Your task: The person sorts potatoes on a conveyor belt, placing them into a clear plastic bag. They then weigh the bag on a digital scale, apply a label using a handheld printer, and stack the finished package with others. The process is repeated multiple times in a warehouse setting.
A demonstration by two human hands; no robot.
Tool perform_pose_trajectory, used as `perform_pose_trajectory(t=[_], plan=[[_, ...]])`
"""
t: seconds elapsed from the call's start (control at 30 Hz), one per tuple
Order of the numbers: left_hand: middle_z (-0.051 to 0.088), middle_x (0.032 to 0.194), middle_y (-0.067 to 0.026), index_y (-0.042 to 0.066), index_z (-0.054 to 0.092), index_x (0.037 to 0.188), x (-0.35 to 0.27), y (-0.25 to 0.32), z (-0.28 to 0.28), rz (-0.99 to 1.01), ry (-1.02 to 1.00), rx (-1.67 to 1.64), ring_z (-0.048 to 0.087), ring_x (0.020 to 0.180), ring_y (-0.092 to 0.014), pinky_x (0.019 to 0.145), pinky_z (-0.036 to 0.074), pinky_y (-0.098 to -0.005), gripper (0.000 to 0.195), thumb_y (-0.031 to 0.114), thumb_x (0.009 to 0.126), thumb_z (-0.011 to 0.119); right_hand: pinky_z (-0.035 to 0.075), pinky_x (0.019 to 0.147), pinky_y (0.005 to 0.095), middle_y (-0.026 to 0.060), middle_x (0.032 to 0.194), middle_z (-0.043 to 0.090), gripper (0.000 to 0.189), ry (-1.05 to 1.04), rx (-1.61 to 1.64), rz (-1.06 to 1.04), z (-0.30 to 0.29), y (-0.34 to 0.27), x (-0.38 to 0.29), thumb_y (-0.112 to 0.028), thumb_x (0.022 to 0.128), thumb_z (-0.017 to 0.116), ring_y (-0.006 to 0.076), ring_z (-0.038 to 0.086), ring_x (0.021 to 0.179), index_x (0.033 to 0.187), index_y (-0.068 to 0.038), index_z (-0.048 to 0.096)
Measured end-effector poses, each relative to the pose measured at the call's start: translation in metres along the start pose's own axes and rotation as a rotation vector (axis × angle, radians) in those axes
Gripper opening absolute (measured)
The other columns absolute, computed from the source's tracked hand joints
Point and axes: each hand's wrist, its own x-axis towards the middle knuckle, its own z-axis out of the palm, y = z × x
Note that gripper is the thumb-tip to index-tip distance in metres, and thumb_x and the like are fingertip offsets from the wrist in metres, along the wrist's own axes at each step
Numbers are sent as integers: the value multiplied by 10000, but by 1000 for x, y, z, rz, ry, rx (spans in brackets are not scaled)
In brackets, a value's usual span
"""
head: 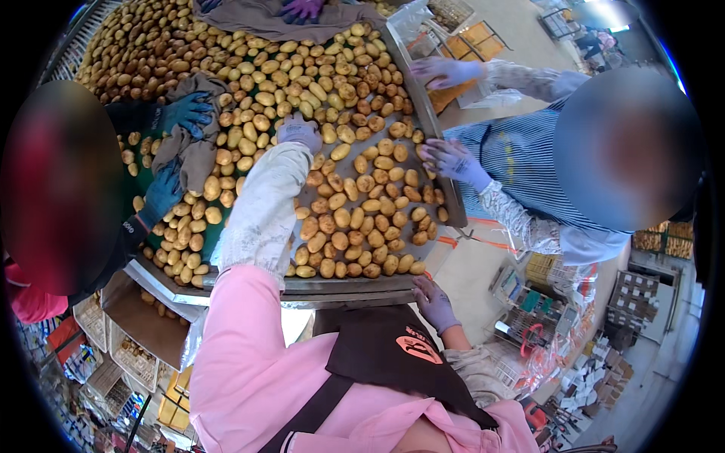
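My left hand (300, 133), in a pale lavender glove, reaches far over the sorting table among the potatoes (340, 150). Its fingers point away from me and touch potatoes; the fingertips are partly hidden, so a grip cannot be made out. A stained white sleeve cover (263, 198) runs along that forearm. At the near right corner, my right hand (435, 304), gloved alike, rests its fingers on the metal rim (351, 285) of the table, with no potato in it. Loose potatoes lie in a single layer on the grey metal surface (331, 127) closest to me.
On the left, a co-worker's blue-gloved hands (187, 116) hold a brown cloth (195, 150) over potatoes. Another co-worker's lavender-gloved hands (453, 161) are at the right rim. A purple-gloved hand (302, 10) lies on cloth at the far end. Crates (133, 357) stand below left.
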Motion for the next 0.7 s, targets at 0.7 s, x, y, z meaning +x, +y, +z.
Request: perform_pose_trajectory(t=[0.7], plan=[[673,1093,-146,66,645,1146,-390,-45,99,-314,490,-1192,655,1003,-268,892,503,-329,333,259,875,639,423,988,373,166,1179,623,318,-132,-27,-592,18,-45,75,-236,927,546,319,568,1134,1155,-29,625]])
